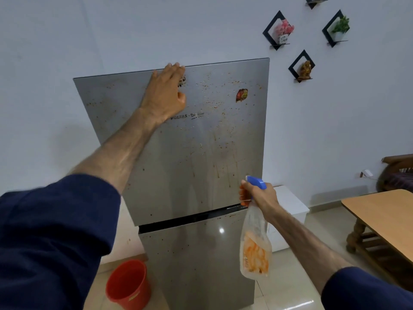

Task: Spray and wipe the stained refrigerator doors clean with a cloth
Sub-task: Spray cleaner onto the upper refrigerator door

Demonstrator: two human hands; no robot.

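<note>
Fridge (201, 153) stands against the white wall, 2 steel doors, seen from above. Upper door (219, 139) is covered in brown-orange specks and drip streaks, heaviest on its right half; a red sticker (241, 95) sits near its top right. Lower door (196, 260) has fewer specks.

Left hand (164, 95) is flat-ish against the upper door near its top edge, fingers reaching up to the edge, thumb curled in, nothing in it. Right hand (259, 196) is wrapped around the neck of a spray bottle (254, 245), blue nozzle pointing left at the door, index finger on the trigger; bottle hangs in front of the gap between the doors, apart from the steel. Bottle is clear with an orange label.

No cloth in view. Red bucket (127, 285) on the floor left of the fridge. Wooden table (384, 218) to the right.
</note>
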